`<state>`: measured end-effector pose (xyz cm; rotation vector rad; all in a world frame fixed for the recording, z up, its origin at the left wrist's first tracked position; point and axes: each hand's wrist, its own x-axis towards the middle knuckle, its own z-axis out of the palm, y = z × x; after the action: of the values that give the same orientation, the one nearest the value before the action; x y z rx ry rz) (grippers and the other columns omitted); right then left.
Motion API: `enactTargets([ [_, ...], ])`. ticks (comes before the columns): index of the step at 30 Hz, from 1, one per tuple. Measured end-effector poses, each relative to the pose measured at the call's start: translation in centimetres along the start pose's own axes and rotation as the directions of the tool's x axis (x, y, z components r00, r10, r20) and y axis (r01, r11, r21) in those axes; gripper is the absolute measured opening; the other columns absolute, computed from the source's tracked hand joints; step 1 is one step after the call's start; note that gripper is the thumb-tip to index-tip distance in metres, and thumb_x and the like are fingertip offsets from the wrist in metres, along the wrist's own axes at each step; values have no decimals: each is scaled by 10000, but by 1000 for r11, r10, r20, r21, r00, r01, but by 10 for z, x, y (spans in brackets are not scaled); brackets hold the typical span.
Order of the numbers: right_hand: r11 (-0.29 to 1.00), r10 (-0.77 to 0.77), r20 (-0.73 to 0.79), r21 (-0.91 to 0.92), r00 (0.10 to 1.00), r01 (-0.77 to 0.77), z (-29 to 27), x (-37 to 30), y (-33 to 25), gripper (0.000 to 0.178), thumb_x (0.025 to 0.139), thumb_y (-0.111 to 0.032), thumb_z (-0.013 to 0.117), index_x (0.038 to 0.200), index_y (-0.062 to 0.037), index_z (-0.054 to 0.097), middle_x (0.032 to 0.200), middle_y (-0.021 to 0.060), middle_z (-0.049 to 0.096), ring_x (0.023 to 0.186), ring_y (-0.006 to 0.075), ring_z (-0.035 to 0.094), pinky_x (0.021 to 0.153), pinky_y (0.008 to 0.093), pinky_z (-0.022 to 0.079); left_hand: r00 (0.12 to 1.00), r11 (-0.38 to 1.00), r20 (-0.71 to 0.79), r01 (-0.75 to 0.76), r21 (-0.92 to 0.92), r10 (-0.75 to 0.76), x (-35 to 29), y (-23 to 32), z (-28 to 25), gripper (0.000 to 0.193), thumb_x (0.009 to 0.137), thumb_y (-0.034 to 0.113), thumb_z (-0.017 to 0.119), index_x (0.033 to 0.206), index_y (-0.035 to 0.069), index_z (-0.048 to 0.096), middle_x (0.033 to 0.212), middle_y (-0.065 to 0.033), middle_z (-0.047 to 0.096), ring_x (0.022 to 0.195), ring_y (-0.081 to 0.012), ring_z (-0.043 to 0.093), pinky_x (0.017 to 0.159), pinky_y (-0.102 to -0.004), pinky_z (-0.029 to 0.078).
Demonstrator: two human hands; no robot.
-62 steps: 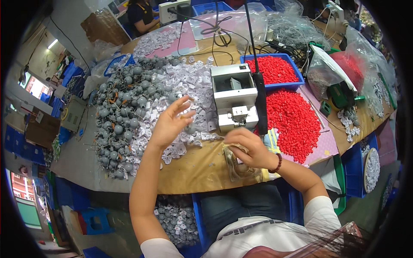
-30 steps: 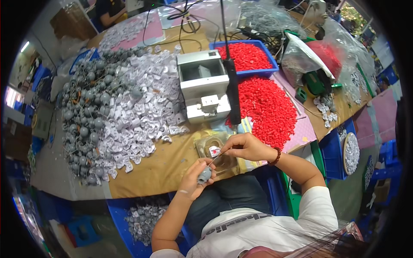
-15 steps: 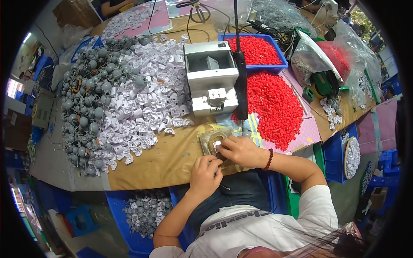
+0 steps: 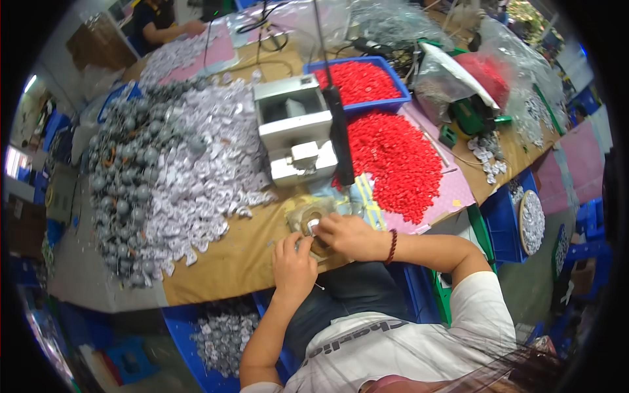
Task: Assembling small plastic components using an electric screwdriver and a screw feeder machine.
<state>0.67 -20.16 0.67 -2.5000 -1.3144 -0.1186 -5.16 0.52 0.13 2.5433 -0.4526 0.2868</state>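
Observation:
My right hand [image 4: 352, 236], a dark red bead bracelet at its wrist, pinches a small white plastic part [image 4: 313, 224] over a tan fixture block [image 4: 297, 214]. The block has a round recess and lies near the table's front edge. Bent fingers of my left hand [image 4: 294, 267] close together at the block's near left side, beside the white part. What those fingers hold is hidden. A thin pale wire end [image 4: 320, 286] shows below my left hand, over my lap.
Beyond the block stands a silver metal machine [image 4: 298, 124] with a black post [image 4: 337, 131]. White plastic parts [image 4: 196, 177] and grey balls with wires [image 4: 121, 196] are heaped to the left. Red pieces [image 4: 396, 164] and a blue tray [image 4: 373, 105] lie right.
The whole view has shifted and blurred slightly. Both hands stay at the block, with the white part still in my right fingers. At the far left, another person's arm shows more fully.

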Motion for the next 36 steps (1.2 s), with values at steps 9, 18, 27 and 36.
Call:
enactTargets([
  [9,930,187,-183,349,965,-114,1,-40,29,413,834,-44,697,1247,-48,677,1185,138,641,1147,336,603,974,435,505,990,967,11,-143,212,144,6,6,29,546,782,78,699,1324,51,641,1358,-204,590,1231,-356,558,1039,-543,401],
  [18,946,228,-140,267,964,-185,11,-71,38,483,839,-20,700,1312,-43,604,1231,195,623,1150,382,619,1006,453,503,982,960,-14,-179,216,186,3,0,34,514,778,68,705,1290,48,659,1334,-209,616,1209,-350,590,1033,-516,419],
  [27,706,559,-310,664,769,-246,10,-48,31,380,875,2,707,1246,-29,633,1073,106,637,981,234,651,844,351,546,977,952,-20,-204,230,214,3,-6,37,483,793,81,722,1269,28,661,1335,-229,618,1223,-349,590,1025,-513,427],
  [36,-453,586,236,889,775,72,21,-16,41,464,929,60,694,1359,-24,541,1129,90,651,1029,205,697,905,351,613,981,971,-70,-169,167,182,5,-2,36,453,786,25,688,1238,42,695,1312,-192,637,1208,-343,610,1015,-497,445],
])
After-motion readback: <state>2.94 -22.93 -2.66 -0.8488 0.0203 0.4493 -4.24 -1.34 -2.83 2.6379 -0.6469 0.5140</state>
